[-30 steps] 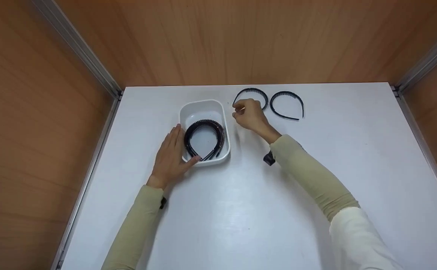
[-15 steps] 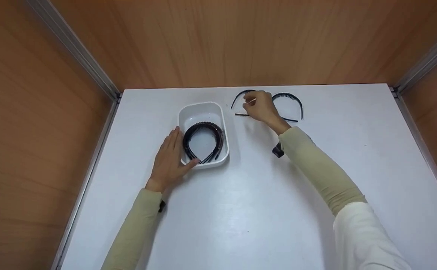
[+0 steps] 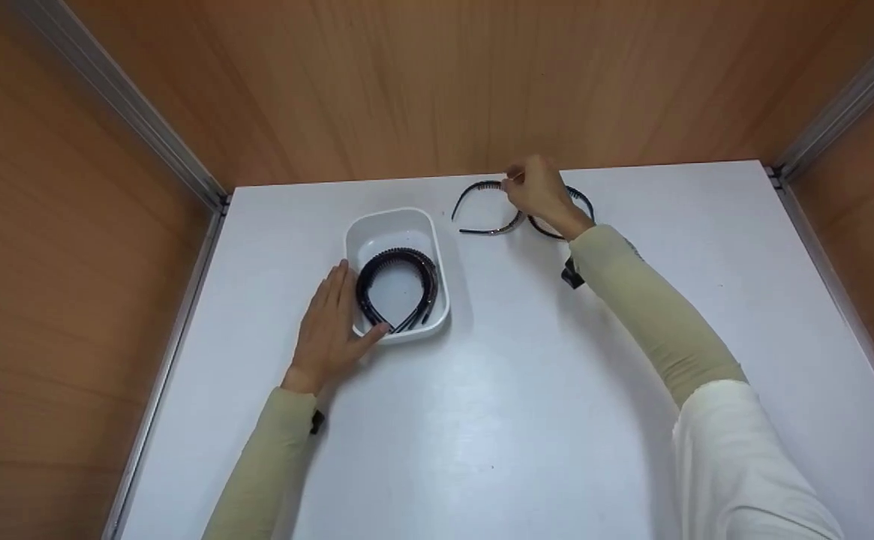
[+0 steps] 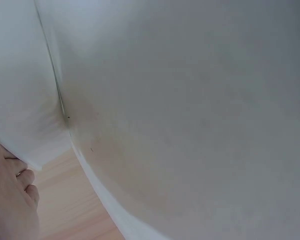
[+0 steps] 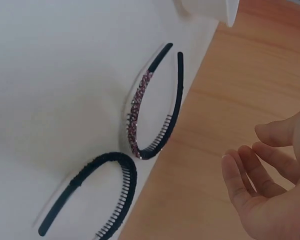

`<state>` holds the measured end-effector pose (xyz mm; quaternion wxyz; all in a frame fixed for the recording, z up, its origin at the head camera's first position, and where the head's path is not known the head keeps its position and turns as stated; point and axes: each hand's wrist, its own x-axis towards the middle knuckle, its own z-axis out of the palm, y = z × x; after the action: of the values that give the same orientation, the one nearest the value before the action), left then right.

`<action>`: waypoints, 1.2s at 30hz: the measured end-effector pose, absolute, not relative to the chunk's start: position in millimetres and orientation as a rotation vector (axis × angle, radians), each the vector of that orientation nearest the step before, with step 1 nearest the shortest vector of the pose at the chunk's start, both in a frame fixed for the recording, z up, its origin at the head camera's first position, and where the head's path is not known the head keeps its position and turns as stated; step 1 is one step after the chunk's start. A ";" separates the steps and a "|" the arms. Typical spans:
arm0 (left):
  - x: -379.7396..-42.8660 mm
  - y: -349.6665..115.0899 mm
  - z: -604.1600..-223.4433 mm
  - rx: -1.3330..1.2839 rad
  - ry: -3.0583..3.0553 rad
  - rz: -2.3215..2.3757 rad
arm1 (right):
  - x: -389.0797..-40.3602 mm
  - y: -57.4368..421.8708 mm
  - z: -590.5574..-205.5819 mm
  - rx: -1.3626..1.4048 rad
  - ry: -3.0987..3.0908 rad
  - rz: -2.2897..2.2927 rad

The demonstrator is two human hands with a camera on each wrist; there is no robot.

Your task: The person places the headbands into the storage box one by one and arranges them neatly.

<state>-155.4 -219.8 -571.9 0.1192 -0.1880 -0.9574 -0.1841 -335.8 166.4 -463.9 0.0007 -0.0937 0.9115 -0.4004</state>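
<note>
My left hand (image 3: 324,330) rests along the left side of a white plastic box (image 3: 444,296), fingers straight, thumb over the near corner. Inside the box lies a stack of black toothed headbands (image 3: 365,289). My right hand (image 3: 542,191) hovers over the far part of the table, between two more headbands, its fingers loosely bent and nothing in them. One of these, the left headband (image 3: 482,232), has pinkish glitter on its outer side (image 5: 134,112). The other is a plain black headband (image 5: 92,165), partly hidden by the right hand in the head view.
A white table (image 3: 482,420) carries everything, with a wood-grain panel (image 3: 406,90) rising behind its far edge. Side panels in metal frames stand left and right. In the right wrist view, a corner of the box (image 5: 207,7) shows at the top.
My right hand has moved right and farther back, from the glittery headband's ends to the gap between both headbands. My left hand stays on the box. The head view has shifted slightly.
</note>
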 end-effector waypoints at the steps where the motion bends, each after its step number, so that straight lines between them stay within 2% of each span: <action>1: -155.5 -219.9 -571.5 -0.549 -2.802 -0.538 | -338.6 169.1 -462.4 -0.300 2.873 -1.245; 19: -155.2 -217.3 -570.4 -0.544 -2.816 -0.514 | -368.5 210.8 -442.1 -0.325 2.892 -1.067; 28: -158.4 -215.3 -567.7 -0.526 -2.833 -0.494 | -379.4 233.9 -456.4 -0.224 2.844 -1.027; 36: -157.5 -213.4 -569.2 -0.529 -2.839 -0.511 | -377.6 252.6 -487.5 -0.135 2.850 -0.970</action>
<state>-157.5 -213.4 -569.2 0.1042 -0.1794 -0.9627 -0.1734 -377.6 252.6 -487.5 0.0638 -0.0449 0.9438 -0.3211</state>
